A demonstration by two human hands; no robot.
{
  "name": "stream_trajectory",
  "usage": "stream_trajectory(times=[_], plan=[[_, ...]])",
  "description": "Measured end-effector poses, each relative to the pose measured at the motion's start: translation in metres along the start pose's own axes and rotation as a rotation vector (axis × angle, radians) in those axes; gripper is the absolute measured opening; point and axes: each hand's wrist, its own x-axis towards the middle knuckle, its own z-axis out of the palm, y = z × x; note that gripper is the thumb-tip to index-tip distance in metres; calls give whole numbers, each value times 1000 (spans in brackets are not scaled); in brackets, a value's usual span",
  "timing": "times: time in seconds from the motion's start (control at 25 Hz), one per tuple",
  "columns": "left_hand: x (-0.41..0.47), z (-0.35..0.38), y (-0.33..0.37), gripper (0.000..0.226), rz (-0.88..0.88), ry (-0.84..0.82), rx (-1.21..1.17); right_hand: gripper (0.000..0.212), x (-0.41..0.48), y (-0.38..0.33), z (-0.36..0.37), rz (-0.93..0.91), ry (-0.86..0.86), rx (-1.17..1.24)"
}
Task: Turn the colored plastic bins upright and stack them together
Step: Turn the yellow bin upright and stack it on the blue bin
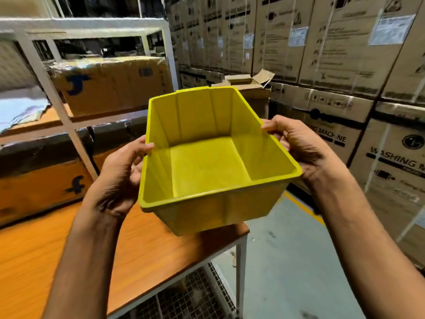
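Desk [69, 261] nearest, wood top. Above desk's right end: left grip [119, 176] and right grip [305, 153], each curled round side rim of yellow bin [207, 162], thumbs over lip, bin held clear of desk. Bin upright, mouth up, tipped toward wearer; long axis seems to run away from desk's near edge. No other bins visible; stacking judged still ahead. Beyond desk: rack [57, 100], washing-machine cartons [345, 54].
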Motion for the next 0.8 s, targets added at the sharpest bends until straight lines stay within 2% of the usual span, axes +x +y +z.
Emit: stream_trajectory(times=[0.08,0.16,0.2,0.28,0.32,0.4,0.56,0.8], plan=[[27,-14,4,74,-1,116,44,40,34,-7,7,16,-42,-21],[40,-16,15,73,-17,230,41,44,72,-11,11,40,-87,-50],[44,-11,22,63,-8,269,31,47,92,-13,13,56,-122,-29],[59,-5,34,28,19,347,46,46,138,-13,14,69,-194,-15],[68,-2,38,21,34,381,53,42,157,-12,17,63,-245,-39],[91,0,42,33,66,436,67,46,200,-7,21,60,-328,-86],[114,6,38,43,102,527,97,42,261,11,27,-33,-378,-217],[124,-4,5,48,79,610,113,37,295,37,33,-32,-407,-183]])
